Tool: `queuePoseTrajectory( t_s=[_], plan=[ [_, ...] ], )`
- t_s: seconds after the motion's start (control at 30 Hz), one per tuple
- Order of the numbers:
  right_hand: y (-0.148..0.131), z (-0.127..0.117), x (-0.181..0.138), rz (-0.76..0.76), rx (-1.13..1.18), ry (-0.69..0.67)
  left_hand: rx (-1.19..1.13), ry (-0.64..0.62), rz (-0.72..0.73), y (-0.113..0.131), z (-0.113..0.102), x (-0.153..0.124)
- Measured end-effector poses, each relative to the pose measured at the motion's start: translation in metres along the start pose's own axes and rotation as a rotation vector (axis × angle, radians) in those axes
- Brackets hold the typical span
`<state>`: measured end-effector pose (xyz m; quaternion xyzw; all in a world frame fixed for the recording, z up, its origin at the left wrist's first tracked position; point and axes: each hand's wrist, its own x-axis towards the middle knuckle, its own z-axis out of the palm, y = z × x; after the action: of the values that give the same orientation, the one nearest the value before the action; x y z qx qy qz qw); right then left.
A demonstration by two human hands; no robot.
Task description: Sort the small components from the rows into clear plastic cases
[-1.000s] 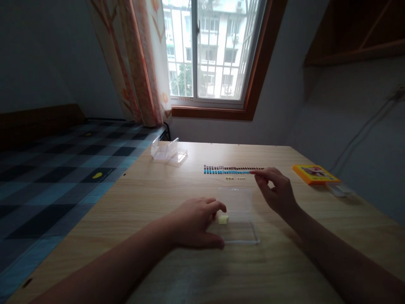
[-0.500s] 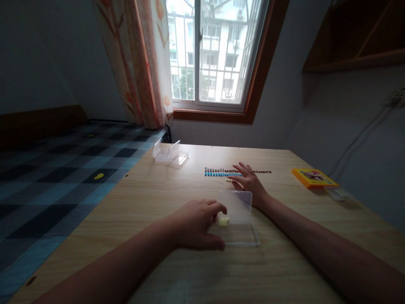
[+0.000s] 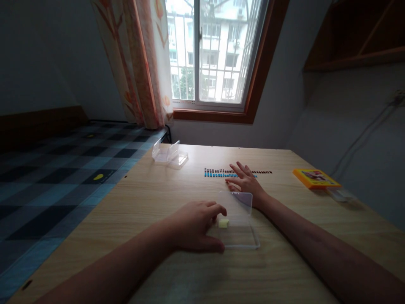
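My left hand (image 3: 199, 228) grips the left side of an open clear plastic box (image 3: 242, 240), its index finger near the hinge and its thumb at the front corner. A small pale yellow piece or cluster (image 3: 223, 223) lies inside, by the fingers. The box's lid (image 3: 243, 201) stands up at the back. Beyond it, my right hand (image 3: 248, 185) reaches over the table with fingers spread. Its fingers cover part of a row of tiny blue pieces (image 3: 212, 175) and a row of tiny dark pieces (image 3: 211, 170). Whatever lies under its palm and thumb is hidden.
Clear plastic boxes (image 3: 177, 158) with raised lids stand at the table's far left. An orange-yellow box (image 3: 316, 178) lies near the right edge, with a clear plastic case (image 3: 340, 194) beside it. A bed with a checked cover (image 3: 104, 156) adjoins the wooden table (image 3: 152, 185) on the left.
My right hand has shifted slightly left and its fingers now cover the small yellow pieces seen beside it earlier. My left hand stays at the box.
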<state>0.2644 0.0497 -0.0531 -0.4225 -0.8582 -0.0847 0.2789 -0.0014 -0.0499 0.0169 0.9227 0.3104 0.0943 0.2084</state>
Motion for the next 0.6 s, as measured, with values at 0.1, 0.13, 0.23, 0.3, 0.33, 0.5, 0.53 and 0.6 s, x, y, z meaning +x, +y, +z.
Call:
queuePoseTrajectory(
  t_s=[0.1, 0.13, 0.23, 0.3, 0.33, 0.5, 0.53, 0.6],
  plan=[
    [0.000, -0.003, -0.001, -0.035, 0.034, 0.003, 0.006, 0.002, 0.007, 0.000, 0.000, 0.000],
    [0.000, -0.005, -0.002, -0.046, 0.045, 0.006, 0.007, 0.003, 0.007, 0.000, 0.000, 0.000],
    [0.000, -0.007, -0.004, -0.042, 0.058, 0.019, 0.006, -0.001, -0.005, 0.001, -0.001, 0.000],
    [-0.001, -0.008, -0.005, -0.016, 0.056, 0.020, 0.005, -0.003, -0.014, 0.001, -0.001, -0.001],
    [-0.001, -0.008, -0.005, -0.006, 0.056, 0.017, 0.005, -0.003, -0.015, 0.001, 0.000, 0.000],
    [-0.003, -0.009, -0.004, -0.019, 0.086, -0.016, 0.004, 0.005, -0.008, 0.000, 0.000, 0.000],
    [-0.004, -0.010, -0.004, -0.025, 0.093, -0.026, 0.003, 0.006, -0.008, 0.000, 0.000, -0.001],
    [-0.004, -0.012, -0.005, -0.033, 0.103, -0.044, 0.004, 0.006, -0.009, 0.000, 0.000, -0.001]
  ],
)
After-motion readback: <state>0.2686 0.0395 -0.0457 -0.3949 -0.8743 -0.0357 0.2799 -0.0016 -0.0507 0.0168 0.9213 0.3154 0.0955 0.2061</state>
